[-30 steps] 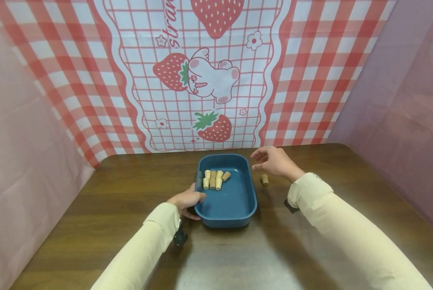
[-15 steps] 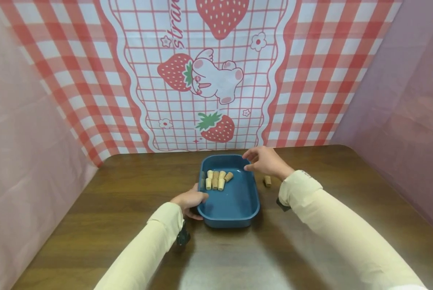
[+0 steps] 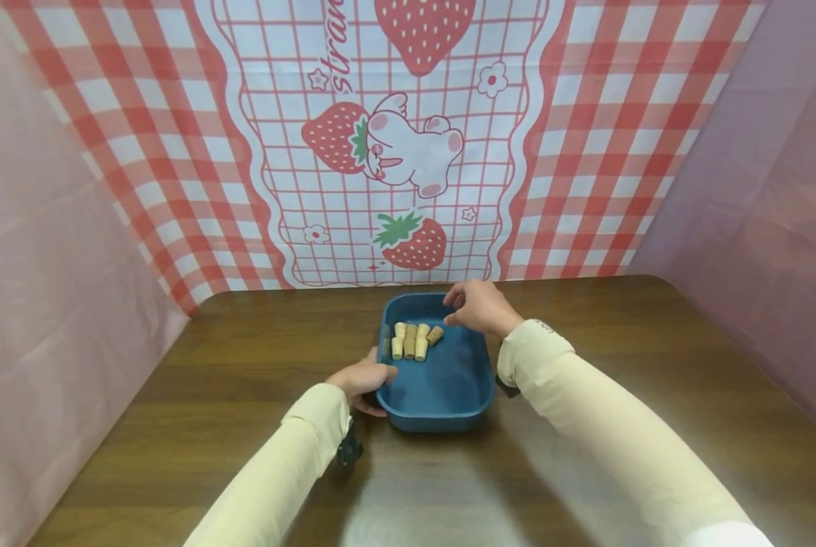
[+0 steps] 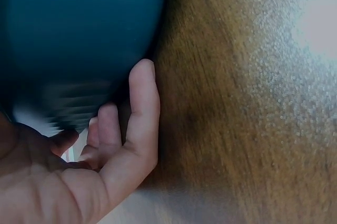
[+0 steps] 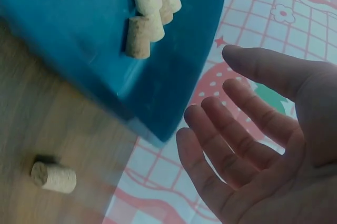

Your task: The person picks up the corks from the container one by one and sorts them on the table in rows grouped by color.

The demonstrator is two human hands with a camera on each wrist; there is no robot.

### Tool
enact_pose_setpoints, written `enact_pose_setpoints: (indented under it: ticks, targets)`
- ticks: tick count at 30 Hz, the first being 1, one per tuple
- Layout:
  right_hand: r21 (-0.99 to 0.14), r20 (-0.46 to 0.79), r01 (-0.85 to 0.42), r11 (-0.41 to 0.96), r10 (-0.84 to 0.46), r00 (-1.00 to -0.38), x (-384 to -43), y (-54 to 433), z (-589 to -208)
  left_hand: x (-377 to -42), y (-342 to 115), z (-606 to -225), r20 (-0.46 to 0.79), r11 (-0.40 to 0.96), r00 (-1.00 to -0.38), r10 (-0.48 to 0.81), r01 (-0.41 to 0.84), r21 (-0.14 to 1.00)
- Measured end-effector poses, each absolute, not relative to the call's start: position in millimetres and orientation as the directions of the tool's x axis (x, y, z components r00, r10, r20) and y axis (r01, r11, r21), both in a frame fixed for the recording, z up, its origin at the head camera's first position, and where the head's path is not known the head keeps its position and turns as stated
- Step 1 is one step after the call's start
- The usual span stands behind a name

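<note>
A blue rectangular tray (image 3: 442,387) stands on the table with several tapered corks (image 3: 410,346) grouped toward its left side. Some are pale and some darker; one darker cork (image 5: 138,37) leans at the group's edge. My left hand (image 3: 362,377) grips the tray's left wall, thumb over the rim and fingers (image 4: 142,108) along the outside. Above the tray's far right corner is my right hand (image 3: 482,310), fingers loosely bent and holding nothing. A single loose cork (image 5: 53,177) lies on the table right of the tray; in the head view my right arm covers it.
The brown wooden table (image 3: 244,365) extends around the tray. A red-and-white strawberry cloth (image 3: 353,228) hangs at its back edge. Pink cloth (image 3: 59,266) hangs at the left, with more cloth at the right.
My right hand has moved left, from beside the tray to over its far right corner. My left hand keeps its hold on the tray. The head view has shifted slightly.
</note>
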State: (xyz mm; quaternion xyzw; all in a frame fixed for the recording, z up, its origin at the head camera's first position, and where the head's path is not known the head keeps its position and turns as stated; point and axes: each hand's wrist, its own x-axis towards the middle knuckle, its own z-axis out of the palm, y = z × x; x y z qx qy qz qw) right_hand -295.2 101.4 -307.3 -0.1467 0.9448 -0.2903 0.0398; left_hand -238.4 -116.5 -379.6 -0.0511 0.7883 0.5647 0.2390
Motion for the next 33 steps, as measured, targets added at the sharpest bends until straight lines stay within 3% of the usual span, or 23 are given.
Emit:
enact_pose_setpoints:
  ticks: [33]
  targets:
    - [-0.363, -0.13, -0.086, 0.928, -0.142, -0.981, -309, 59, -335, -238, -117, -381, -0.417, 0.344, -0.889, 0.19, -0.337, 0.876]
